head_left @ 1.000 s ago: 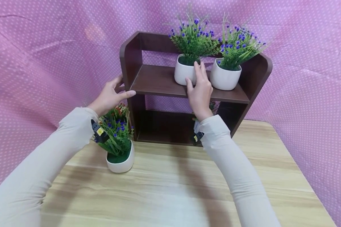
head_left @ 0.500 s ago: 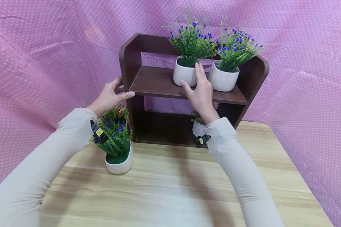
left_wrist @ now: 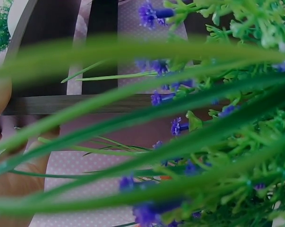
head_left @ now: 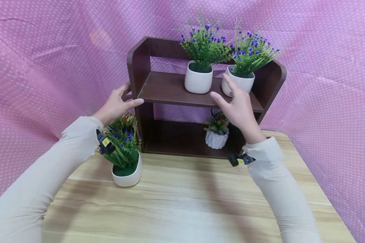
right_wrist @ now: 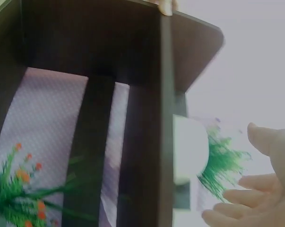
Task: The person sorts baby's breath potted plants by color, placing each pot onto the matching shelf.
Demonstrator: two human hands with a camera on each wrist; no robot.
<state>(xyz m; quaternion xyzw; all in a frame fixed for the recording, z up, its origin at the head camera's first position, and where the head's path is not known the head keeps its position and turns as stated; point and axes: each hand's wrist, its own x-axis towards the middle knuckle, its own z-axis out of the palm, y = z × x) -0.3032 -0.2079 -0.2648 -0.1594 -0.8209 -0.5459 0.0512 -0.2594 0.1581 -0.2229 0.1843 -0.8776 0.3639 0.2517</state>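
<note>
My left hand (head_left: 114, 104) holds the left side panel of the dark brown two-tier shelf (head_left: 167, 87), thumb across the front edge and fingers along the outer side. In the left wrist view, blurred leaves partly cover those fingers (left_wrist: 24, 179). My right hand (head_left: 238, 108) hovers in front of the right flowerpot (head_left: 244, 82) on the top tier, thumb and fingers spread, and covers part of it. Whether it touches that pot cannot be told. Left of it stands another white flowerpot (head_left: 198, 81) with purple flowers. The right wrist view shows the right hand (right_wrist: 260, 189) holding nothing.
A small ribbed white pot (head_left: 216, 139) with orange flowers stands on the lower tier. On the wooden table (head_left: 170, 195), a white pot (head_left: 127, 177) with purple flowers sits below my left forearm. Pink dotted cloth (head_left: 64, 50) hangs behind the shelf.
My right hand has left the left top-tier pot and moved right, in front of the other one. The small lower pot has come into view. My left hand has stayed at the panel.
</note>
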